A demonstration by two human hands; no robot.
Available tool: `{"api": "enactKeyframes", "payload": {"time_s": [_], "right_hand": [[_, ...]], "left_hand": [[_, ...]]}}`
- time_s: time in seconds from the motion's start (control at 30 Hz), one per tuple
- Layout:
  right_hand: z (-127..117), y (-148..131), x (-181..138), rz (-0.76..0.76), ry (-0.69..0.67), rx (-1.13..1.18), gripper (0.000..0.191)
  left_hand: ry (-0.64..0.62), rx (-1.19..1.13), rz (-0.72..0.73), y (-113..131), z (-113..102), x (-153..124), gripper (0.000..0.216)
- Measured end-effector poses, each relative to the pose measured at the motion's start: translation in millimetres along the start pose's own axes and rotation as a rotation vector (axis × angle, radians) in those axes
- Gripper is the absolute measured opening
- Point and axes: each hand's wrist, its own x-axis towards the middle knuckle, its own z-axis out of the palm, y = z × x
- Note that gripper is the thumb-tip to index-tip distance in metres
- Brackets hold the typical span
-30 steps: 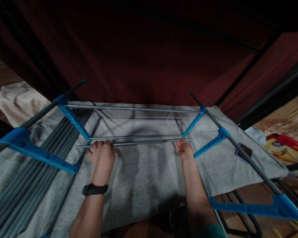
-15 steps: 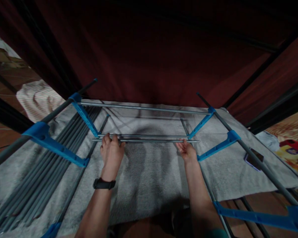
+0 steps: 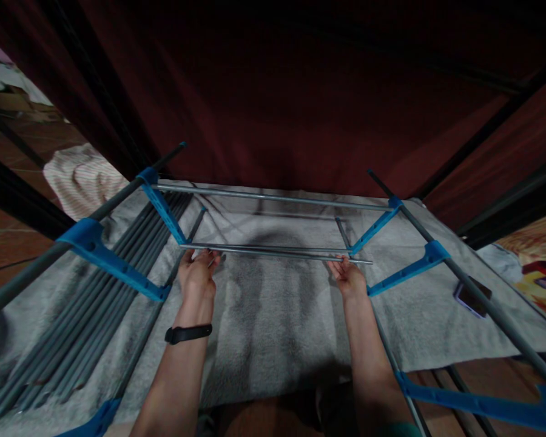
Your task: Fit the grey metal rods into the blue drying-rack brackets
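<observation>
A thin grey metal rod (image 3: 282,254) lies level between my two hands, just in front of a matching rod set in the blue plastic brackets (image 3: 164,209) of a rack frame. My left hand (image 3: 197,276), with a black wristband, has its fingers curled round the rod's left end by the left bracket. Near the right bracket (image 3: 374,226), my right hand (image 3: 348,278) pinches the rod close to its right end. A further rod (image 3: 273,198) spans the brackets farther back.
A grey towel (image 3: 273,328) covers the floor under the frame. Several loose grey rods (image 3: 73,328) lie on it at the left. A phone (image 3: 472,298) rests at the right. Dark red fabric walls stand behind. More blue brackets (image 3: 104,258) line both side poles.
Both hands have carried the rod to the right and up against the bracket line; its left end, which stuck out past the left bracket, now sits by the bracket.
</observation>
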Motion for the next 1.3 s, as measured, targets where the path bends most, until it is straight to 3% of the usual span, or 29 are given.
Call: {"api": "enactKeyframes", "payload": {"time_s": [0.17,0.53,0.8,1.03,1.3], "right_hand": [[1,-2,-2,0.011,-0.025,0.007,0.019],[6,1,-7,0.027,-0.018,0.038,0.021],[18,10,-19,0.070,-0.078,0.057,0.022],[19,12,-20,0.076,-0.105,0.079,0.017],[15,8,-14,0.045,-0.036,0.078,0.014]], "left_hand": [[0.041,-0.113,-0.063,7,4,-5,0.011],[-0.012,-0.198,-0.301,8,7,-7,0.017],[-0.111,-0.090,-0.422,0,17,-11,0.020],[-0.073,-0.097,-0.425,3,19,-12,0.023],[-0.006,-0.133,-0.430,6,21,-14,0.021]]}}
